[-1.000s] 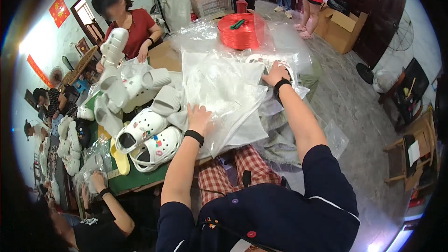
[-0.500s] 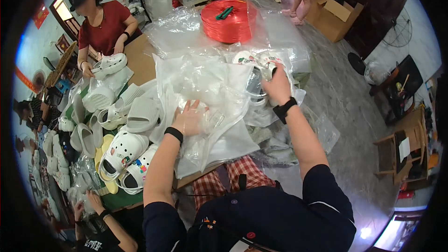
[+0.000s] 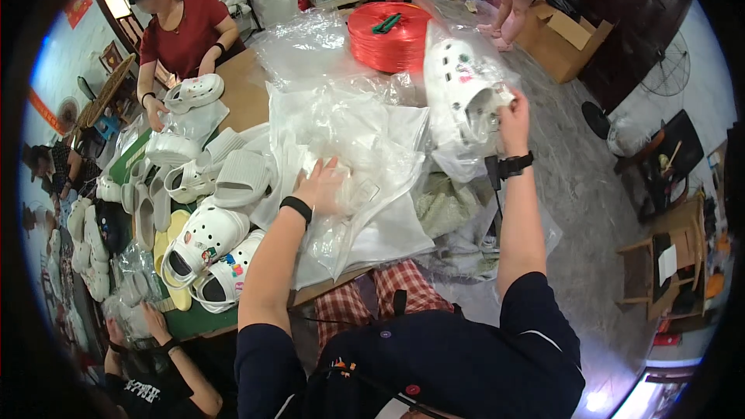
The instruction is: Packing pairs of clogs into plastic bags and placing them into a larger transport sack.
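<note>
The white clog (image 3: 445, 84) has come up beside the red roll (image 3: 388, 45) over there, the outstretched right hand (image 3: 514, 122) pinching its clear bag (image 3: 464, 166), the left hand (image 3: 322, 188) spread-fingered on plastic bags (image 3: 392, 147), little charms (image 3: 466, 76) dotting the clog's holes.

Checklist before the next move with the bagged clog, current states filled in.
1. Right hand gripping the bagged white clog: ok.
2. Left hand on the plastic bags: ok, fingers spread.
3. Area around the left hand free of loose plastic: not ok, bags spread all around it.
4. Held clog apart from the shoe pile: ok, pile lies well to its left.
5. Held clog's wrapping clear of the red roll: cannot tell, they overlap in view.
6. Wrapping sealed: cannot tell.
</note>
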### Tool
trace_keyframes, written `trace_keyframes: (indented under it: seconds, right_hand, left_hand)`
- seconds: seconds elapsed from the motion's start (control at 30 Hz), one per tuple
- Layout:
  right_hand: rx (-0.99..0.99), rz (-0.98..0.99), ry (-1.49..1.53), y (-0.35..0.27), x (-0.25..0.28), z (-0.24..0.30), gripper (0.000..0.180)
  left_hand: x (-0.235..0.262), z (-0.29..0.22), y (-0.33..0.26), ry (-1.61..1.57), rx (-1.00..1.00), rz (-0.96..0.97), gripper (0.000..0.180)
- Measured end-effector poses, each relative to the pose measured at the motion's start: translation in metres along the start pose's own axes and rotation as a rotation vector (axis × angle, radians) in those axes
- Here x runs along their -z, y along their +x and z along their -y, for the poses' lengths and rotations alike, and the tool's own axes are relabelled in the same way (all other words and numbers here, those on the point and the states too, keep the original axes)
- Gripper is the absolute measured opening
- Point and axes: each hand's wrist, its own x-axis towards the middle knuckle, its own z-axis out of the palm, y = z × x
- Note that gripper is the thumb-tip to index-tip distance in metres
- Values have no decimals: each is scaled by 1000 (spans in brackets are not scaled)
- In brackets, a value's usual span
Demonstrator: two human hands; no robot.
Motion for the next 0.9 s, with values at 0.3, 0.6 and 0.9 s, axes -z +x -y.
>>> trace_keyframes:
  seconds: [0.3,0.6,0.9]
  right_hand:
    - [201,131,70,5,-21,88,45]
    - [228,390,-675,-26,-84,28,47]
    - [641,478,-113,-169,-123,161,38]
  left_hand:
    - [83,-50,-11,-42,173,104,100]
    - [58,-29,-33,-257,104,-293,83]
    - [75,-50,-122,-1127,158,-567,33]
